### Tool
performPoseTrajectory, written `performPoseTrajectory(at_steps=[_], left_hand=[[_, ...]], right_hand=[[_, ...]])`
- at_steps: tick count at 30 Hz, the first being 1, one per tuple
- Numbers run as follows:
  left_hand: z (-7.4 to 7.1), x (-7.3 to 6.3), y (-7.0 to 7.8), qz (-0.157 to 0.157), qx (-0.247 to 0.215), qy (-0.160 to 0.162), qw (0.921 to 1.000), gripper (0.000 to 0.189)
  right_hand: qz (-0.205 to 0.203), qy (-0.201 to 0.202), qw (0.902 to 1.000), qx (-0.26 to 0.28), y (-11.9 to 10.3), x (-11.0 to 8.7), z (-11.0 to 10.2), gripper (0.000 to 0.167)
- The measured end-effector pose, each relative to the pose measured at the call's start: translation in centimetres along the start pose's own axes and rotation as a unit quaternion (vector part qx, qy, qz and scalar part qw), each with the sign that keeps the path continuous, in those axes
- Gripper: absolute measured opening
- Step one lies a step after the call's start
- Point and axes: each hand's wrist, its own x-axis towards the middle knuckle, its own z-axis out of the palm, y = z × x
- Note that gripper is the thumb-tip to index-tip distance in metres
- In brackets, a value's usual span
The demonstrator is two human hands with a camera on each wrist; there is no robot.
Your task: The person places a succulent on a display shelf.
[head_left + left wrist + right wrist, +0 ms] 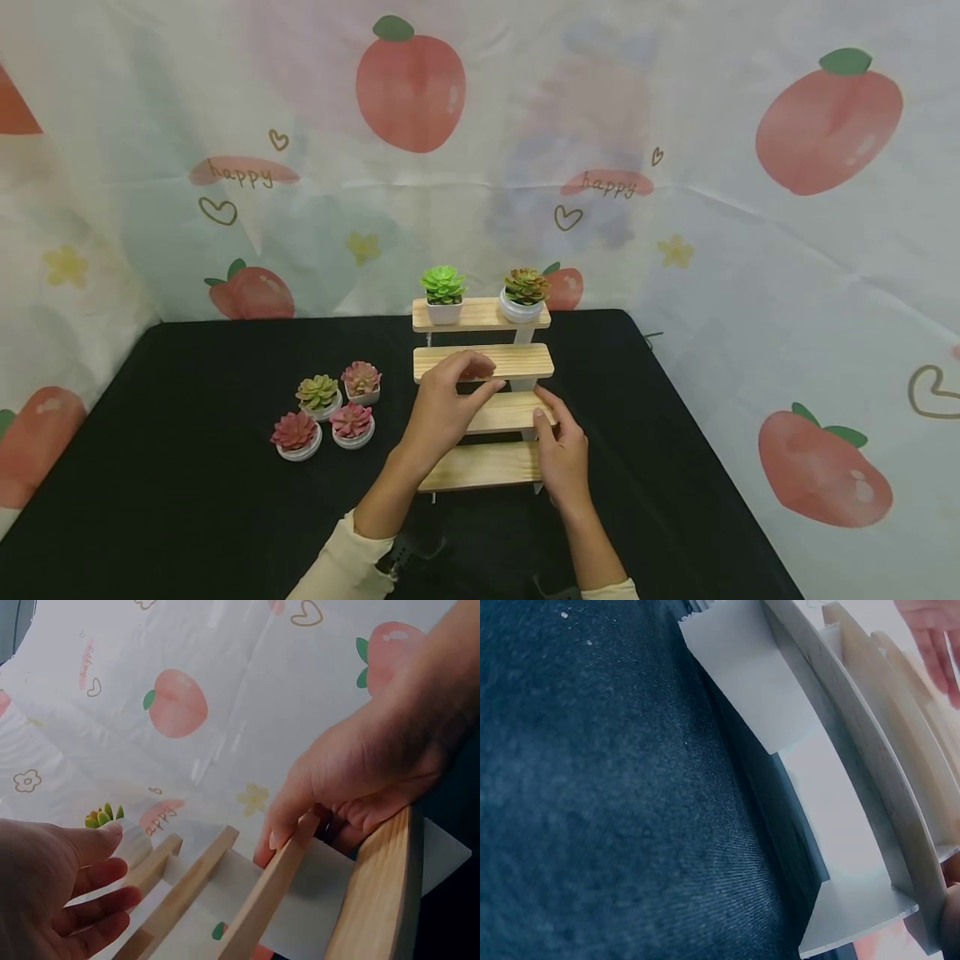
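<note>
Wooden stand point(521, 358) has its second-lowest shelf point(504, 414) pinched at the right end by the right hand point(564, 457); the left hand point(444, 408), loosely curved and empty, is before it. Black cloth point(187, 508) lies beneath the stand, peach-printed fabric point(495, 158) behind.

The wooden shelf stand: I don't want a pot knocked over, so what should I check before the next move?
1. Stand steadied: ok; the right hand grips the right end of the third step from the top.
2. Left hand free: ok; no object shows in it.
3. Green succulent and brownish succulent upright on the top step: ok.
4. Four other succulents on the stand: not ok; they're on the black tabletop.
5. Stand sitting flat: cannot tell from these views.
</note>
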Motion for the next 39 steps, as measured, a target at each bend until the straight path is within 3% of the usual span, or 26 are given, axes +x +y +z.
performPoseTrajectory(at_steps=[5,14,23,32,39], left_hand=[[-0.6,-0.8,-0.4,0.001,0.009,0.001,1.0000,0.005],[-1.6,-1.8,-1.1,0.007,0.014,-0.004,0.9999,0.006],[-2.3,-3.3,-2.1,0.010,0.031,-0.030,0.9990,0.008],[-4.4,-3.9,-3.2,0.003,0.031,-0.016,0.9994,0.005],[-5.6,-4.7,-4.1,-0.015,0.062,-0.010,0.9979,0.002]], right_hand=[[-0.006,0.004,1.0000,-0.004,0.1,0.0,0.0,0.034],[-0.010,0.012,0.9999,0.002,0.1,0.2,0.0,0.034],[-0.001,0.008,1.0000,0.002,0.1,0.1,0.2,0.035],[-0.001,0.011,0.9999,0.002,0.0,0.1,0.3,0.035],[0.000,0.008,1.0000,0.003,0.0,0.1,0.2,0.035]])
